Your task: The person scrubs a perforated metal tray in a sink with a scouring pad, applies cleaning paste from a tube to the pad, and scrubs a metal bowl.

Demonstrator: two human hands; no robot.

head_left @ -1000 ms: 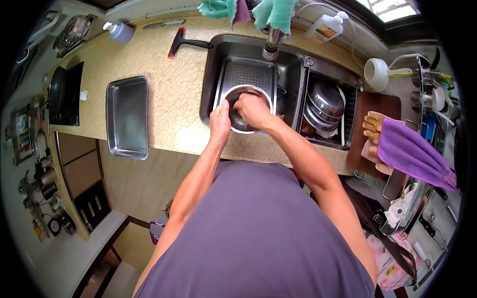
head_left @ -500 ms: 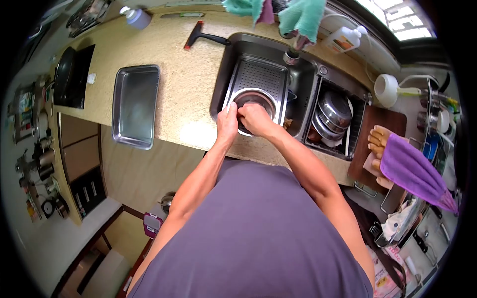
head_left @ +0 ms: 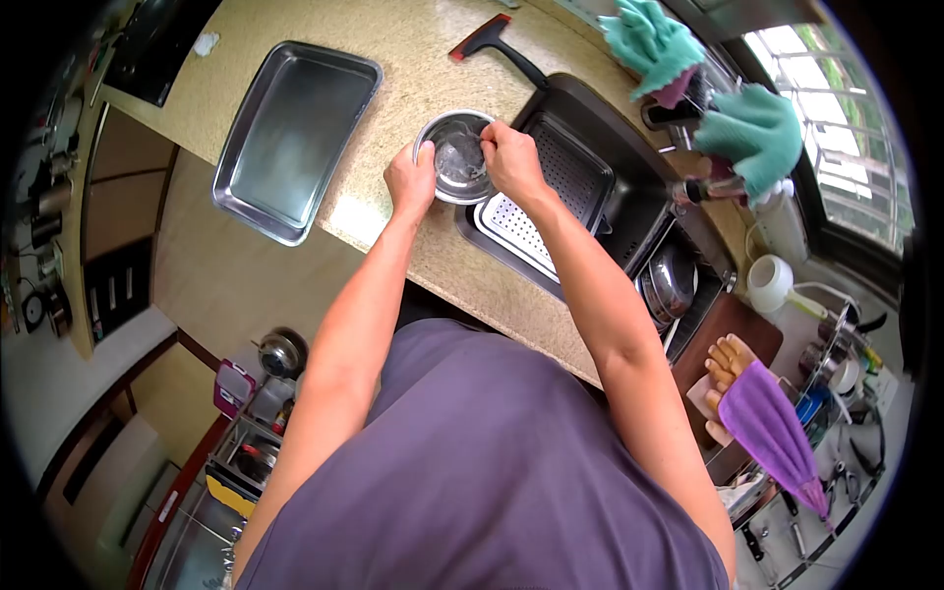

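Note:
A round metal bowl (head_left: 455, 187) is held over the counter beside the sink's left end. My left hand (head_left: 410, 181) is closed on its left rim, thumb on top. On the opposite side, my right hand (head_left: 512, 163) grips the rim with bent fingers. Something clear and shiny, like water, shows inside the bowl. Just right of it, a perforated drain tray (head_left: 568, 165) sits in the dark sink (head_left: 644, 202). To the left lies a rectangular metal baking pan (head_left: 295, 138), apart from both hands.
A black squeegee (head_left: 516, 59) with a red edge lies behind the bowl. Green gloves (head_left: 752, 138) hang near the window. Metal cookware (head_left: 672, 280) sits in the right basin. A brown cutting board (head_left: 733, 329) and a purple cloth (head_left: 772, 423) are at the right.
Both hands have lifted the bowl out from the sink tray and carried it left over the counter. My view has turned, so the pan and sink appear tilted.

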